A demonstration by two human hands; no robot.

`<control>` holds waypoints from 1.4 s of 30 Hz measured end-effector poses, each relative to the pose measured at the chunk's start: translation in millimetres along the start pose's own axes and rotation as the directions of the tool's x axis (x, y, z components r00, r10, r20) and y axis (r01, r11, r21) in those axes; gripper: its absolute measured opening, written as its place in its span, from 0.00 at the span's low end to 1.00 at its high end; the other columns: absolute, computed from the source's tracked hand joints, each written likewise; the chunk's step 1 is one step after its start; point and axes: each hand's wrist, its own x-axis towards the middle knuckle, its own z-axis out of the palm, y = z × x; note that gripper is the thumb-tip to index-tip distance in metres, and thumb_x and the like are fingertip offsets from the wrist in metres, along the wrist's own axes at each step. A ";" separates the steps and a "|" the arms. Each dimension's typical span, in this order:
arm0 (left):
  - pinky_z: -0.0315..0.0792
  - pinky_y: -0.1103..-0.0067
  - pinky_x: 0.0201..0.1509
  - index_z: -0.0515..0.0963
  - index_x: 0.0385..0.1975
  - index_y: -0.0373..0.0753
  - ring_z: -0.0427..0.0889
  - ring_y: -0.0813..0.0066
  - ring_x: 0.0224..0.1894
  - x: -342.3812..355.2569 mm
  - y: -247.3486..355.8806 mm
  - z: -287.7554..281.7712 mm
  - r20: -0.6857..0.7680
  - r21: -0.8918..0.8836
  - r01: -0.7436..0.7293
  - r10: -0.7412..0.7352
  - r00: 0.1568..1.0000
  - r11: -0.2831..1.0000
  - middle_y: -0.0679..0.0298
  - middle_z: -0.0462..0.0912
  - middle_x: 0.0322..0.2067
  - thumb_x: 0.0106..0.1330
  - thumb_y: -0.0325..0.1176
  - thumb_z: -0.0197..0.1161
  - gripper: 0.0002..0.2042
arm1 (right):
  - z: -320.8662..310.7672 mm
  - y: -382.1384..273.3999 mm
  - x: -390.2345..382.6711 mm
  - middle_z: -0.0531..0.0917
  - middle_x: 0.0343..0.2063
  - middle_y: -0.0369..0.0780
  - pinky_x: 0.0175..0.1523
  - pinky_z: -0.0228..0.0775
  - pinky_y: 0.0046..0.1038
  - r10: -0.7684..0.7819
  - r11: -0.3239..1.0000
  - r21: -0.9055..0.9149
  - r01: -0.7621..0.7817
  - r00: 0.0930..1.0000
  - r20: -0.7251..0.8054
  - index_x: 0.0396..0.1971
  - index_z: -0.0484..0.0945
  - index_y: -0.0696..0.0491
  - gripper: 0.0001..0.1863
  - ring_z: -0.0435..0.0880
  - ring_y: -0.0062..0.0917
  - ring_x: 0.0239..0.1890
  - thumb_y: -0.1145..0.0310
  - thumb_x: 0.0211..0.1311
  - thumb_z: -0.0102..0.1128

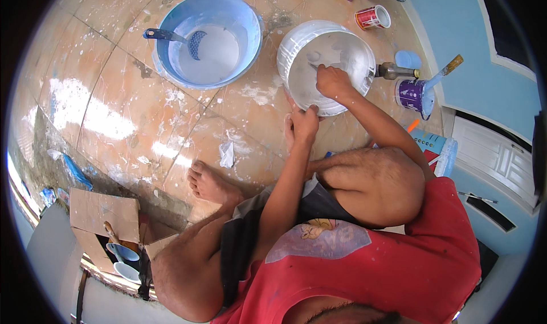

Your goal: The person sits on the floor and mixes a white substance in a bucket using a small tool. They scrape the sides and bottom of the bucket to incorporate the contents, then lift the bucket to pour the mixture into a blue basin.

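A white paint-smeared bucket (289, 47) leans toward me on the tiled floor, with a pale mixture inside. My left hand (305, 122) is closed on its near rim. Inside the bucket's mouth, my right hand (334, 83) is closed round a thin tool (313, 66); only a short greyish end shows beyond the fingers, so its kind is unclear. Left of the bucket stands a light blue basin (249, 30) with whitish liquid in it. A dark blue perforated skimmer (196, 45) rests in the basin, its handle over the left rim.
Right of the bucket are a dark glass bottle (392, 71), a purple paint can (408, 94) with a brush (453, 64), and a red-and-white tin (369, 18). A cardboard box (105, 213) sits at lower left. My bare foot (211, 184) is on the paint-spattered tiles, near a white scrap (227, 154).
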 end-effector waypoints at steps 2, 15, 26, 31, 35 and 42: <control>0.91 0.70 0.44 0.55 0.77 0.33 0.88 0.54 0.50 5.7 -15.0 2.1 -0.030 -0.044 0.011 -0.012 0.999 0.999 0.46 0.79 0.58 0.64 0.20 0.57 0.38 | 7.5 -4.1 -1.1 0.89 0.46 0.56 0.58 0.80 0.47 -0.009 1.000 0.024 0.008 1.000 0.022 0.48 0.83 0.62 0.18 0.88 0.50 0.53 0.66 0.65 0.58; 0.88 0.70 0.45 0.64 0.68 0.32 0.88 0.57 0.50 -6.1 -4.7 -1.2 -0.030 0.265 -0.032 0.042 0.999 0.964 0.45 0.82 0.55 0.66 0.22 0.58 0.28 | 36.0 -8.0 8.4 0.87 0.51 0.55 0.62 0.79 0.46 0.127 0.961 0.218 -0.169 0.973 0.194 0.50 0.87 0.57 0.21 0.87 0.50 0.57 0.62 0.63 0.58; 0.90 0.69 0.45 0.47 0.80 0.39 0.84 0.54 0.55 15.2 -27.2 -5.8 0.060 -0.197 0.023 -0.011 0.998 0.980 0.45 0.73 0.64 0.66 0.20 0.56 0.42 | 1.2 -22.0 -11.8 0.88 0.45 0.57 0.57 0.80 0.49 -0.034 0.990 0.141 0.029 0.999 0.035 0.47 0.85 0.60 0.18 0.89 0.51 0.51 0.65 0.64 0.56; 0.91 0.71 0.45 0.65 0.68 0.26 0.88 0.55 0.49 -5.3 1.2 8.1 -0.030 -0.116 0.012 -0.015 0.999 0.993 0.45 0.78 0.59 0.66 0.21 0.56 0.28 | -4.8 11.9 9.9 0.90 0.32 0.51 0.41 0.83 0.47 -0.234 0.961 -0.197 0.196 0.952 -0.195 0.42 0.83 0.58 0.12 0.92 0.46 0.36 0.70 0.67 0.53; 0.90 0.71 0.45 0.67 0.67 0.24 0.90 0.56 0.46 -13.1 18.6 6.9 -0.060 -0.005 0.056 -0.056 0.997 0.998 0.44 0.81 0.57 0.66 0.22 0.56 0.27 | -1.2 16.5 11.7 0.90 0.29 0.48 0.38 0.83 0.46 -0.370 0.904 -0.291 0.313 0.915 -0.162 0.42 0.83 0.57 0.11 0.92 0.44 0.33 0.69 0.67 0.53; 0.90 0.69 0.43 0.62 0.71 0.26 0.85 0.54 0.54 -5.2 8.9 0.8 -0.030 0.016 0.126 -0.126 0.992 0.992 0.42 0.77 0.60 0.66 0.23 0.58 0.31 | -2.7 18.8 23.6 0.90 0.28 0.46 0.39 0.83 0.44 -0.444 0.866 -0.323 0.382 0.884 -0.146 0.39 0.83 0.56 0.10 0.92 0.42 0.32 0.69 0.66 0.56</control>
